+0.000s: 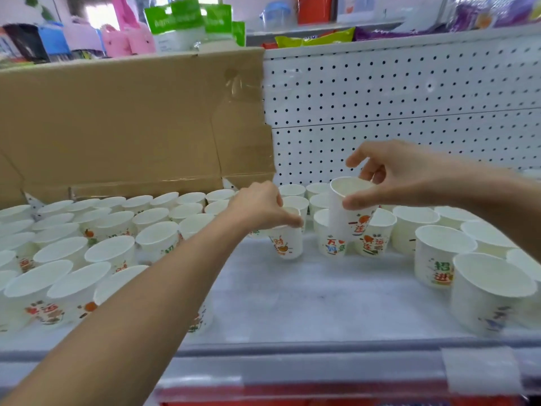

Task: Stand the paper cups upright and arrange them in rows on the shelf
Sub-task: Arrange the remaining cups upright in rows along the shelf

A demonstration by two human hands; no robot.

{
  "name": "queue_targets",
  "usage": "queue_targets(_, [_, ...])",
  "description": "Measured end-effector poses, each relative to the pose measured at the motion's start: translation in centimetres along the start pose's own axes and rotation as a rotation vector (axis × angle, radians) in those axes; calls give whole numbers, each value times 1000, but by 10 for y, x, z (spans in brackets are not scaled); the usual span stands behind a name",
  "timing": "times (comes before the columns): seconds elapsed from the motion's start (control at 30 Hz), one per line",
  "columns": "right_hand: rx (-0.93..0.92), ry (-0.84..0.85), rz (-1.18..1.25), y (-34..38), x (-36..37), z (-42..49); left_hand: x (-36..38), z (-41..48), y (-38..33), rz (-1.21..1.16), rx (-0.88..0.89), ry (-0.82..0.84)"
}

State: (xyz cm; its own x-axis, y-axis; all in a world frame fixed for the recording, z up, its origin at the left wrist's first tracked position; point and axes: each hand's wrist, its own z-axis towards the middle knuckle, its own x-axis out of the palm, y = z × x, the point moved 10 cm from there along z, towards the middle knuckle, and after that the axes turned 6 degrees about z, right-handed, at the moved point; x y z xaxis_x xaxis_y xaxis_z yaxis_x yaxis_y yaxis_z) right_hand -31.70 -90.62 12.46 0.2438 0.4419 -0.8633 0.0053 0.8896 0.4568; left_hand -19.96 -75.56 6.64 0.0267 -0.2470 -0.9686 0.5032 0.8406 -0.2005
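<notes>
Many white paper cups with colourful print stand upright on the white shelf (292,294). Rows of them (117,230) fill the left side, and a looser group (433,230) stands at the right. My left hand (260,208) grips the rim of one upright cup (285,243) from above, near the middle of the shelf. My right hand (395,174) pinches the rim of another cup (347,209) and holds it raised above the cups behind it.
A brown cardboard sheet (131,118) leans against the back at the left. A white pegboard wall (409,106) closes the back at the right. The shelf's front rail (292,364) carries a label strip. Packaged goods (187,22) sit on the shelf above.
</notes>
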Motion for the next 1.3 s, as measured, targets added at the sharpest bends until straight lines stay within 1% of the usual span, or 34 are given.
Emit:
queue_targets(0.1, [-2, -10, -27, -11, -8, -12, 12, 12, -2, 40, -17, -6])
queue_targets(0.4, [-3, -3, -44, -28, -11, -26, 11, 14, -16, 154, -26, -83])
queue_targets(0.6, [-17, 46, -33, -27, 8, -33, 6, 6, -8, 52, -51, -106])
queue_targets(0.67, [-42, 68, -29, -20, 21, -33, 1, -5, -7, 19, -35, -121])
queue_targets(0.8, [-104, 143, -15, -3, 54, -34, -10, -45, 8, -84, 14, -166])
queue_targets(0.9, [-130, 212, -41, 8, 78, -37, -27, -91, 38, -132, 13, -206])
queue_targets(0.93, [-140, 227, -54, 12, 84, -38, -32, -107, 50, -135, 6, -195])
queue_targets(1.0, [-166, 239, -79, 20, 92, -38, -35, -134, 76, -80, -23, -110])
queue_targets(1.07, [-182, 236, -93, 28, 97, -37, -28, -148, 95, 80, -43, 24])
queue_targets(1.13, [-188, 241, -104, 33, 99, -35, -20, -150, 106, 191, -48, 108])
queue_targets(1.2, [-182, 252, -114, 33, 98, -35, -19, -147, 105, 200, -55, 114])
queue_targets(1.3, [-142, 247, -108, 21, 82, -36, -23, -140, 91, 218, -29, 70])
